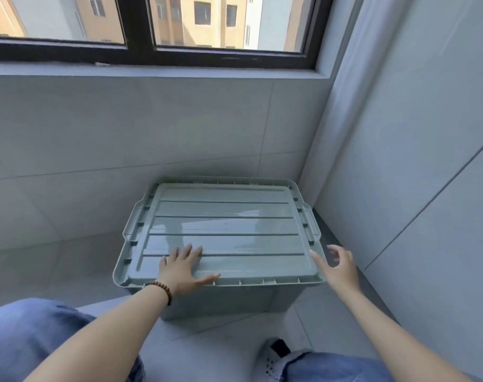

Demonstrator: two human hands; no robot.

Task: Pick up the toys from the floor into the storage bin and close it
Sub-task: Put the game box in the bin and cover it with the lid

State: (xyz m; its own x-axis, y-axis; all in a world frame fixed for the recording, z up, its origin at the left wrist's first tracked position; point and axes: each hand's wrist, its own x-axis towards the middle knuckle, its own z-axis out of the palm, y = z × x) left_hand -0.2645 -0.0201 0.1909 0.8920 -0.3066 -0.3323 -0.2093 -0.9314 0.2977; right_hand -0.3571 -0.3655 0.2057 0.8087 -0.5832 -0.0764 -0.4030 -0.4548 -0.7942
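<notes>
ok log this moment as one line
stage: closing bin | lid: on bin | left hand: flat on lid | right hand: open at lid's right corner | toys: none in view

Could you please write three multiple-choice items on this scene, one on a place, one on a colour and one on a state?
1. Where does the storage bin stand?
A. On the window sill
B. On the floor in the corner under the window
C. On a chair

2. What colour is the lid?
A. Pale grey-green
B. Red
C. Yellow

3. How is the left hand placed?
A. Closed round a toy
B. Out of view
C. Flat, palm down on the lid

Answers:
1 B, the bin sits on the floor where the two tiled walls meet, below the window.
2 A, the lid matches the bin's pale grey-green.
3 C, its fingers lie spread on the lid's near edge, while the right hand is open at the lid's near right corner, holding nothing.
</notes>
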